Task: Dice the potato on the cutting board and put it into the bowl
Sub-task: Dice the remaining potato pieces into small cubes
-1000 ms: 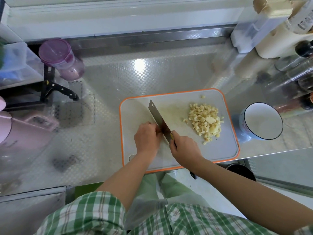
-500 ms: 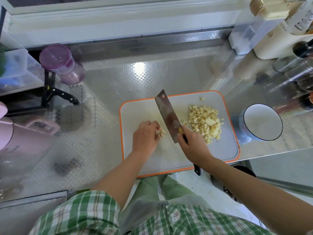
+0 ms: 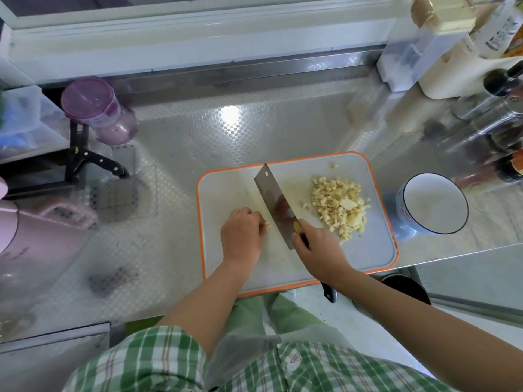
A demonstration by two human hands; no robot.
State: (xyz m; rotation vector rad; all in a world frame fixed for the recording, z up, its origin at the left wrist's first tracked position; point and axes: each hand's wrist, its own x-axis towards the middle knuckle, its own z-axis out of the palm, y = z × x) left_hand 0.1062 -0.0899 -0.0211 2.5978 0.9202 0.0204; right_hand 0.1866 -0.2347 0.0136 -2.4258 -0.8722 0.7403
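From the head camera, the orange-rimmed cutting board (image 3: 373,250) lies on the metal tabletop (image 3: 198,142), with both hands over its near left part.

The right hand (image 3: 319,250) has its grip clamped round the handle of a cleaver (image 3: 276,205). The dark handle end sticks out past the board's near edge. The blade slants across the middle of the board, its tip toward the far edge and its flat side tilted up to the camera.

The left hand (image 3: 242,236) sits just left of the blade, knuckles up and fingers curled. Its grip is closed down on a few pale potato strips (image 3: 267,224) that peek out at the fingertips; how much lies under the hand cannot be told.

The diced potato (image 3: 338,205) sits in a loose heap on the right half of the board, right of the blade. A stray cube lies near the board's far edge.

The bowl (image 3: 402,222), white inside with a dark rim, stands on the tabletop just off the board's right edge, with no potato visible in it.

Well to the left of the board are a black-handled knife (image 3: 99,162) and a purple-lidded jar (image 3: 99,108). Bottles (image 3: 495,114) crowd the tabletop beyond the board's far right corner.
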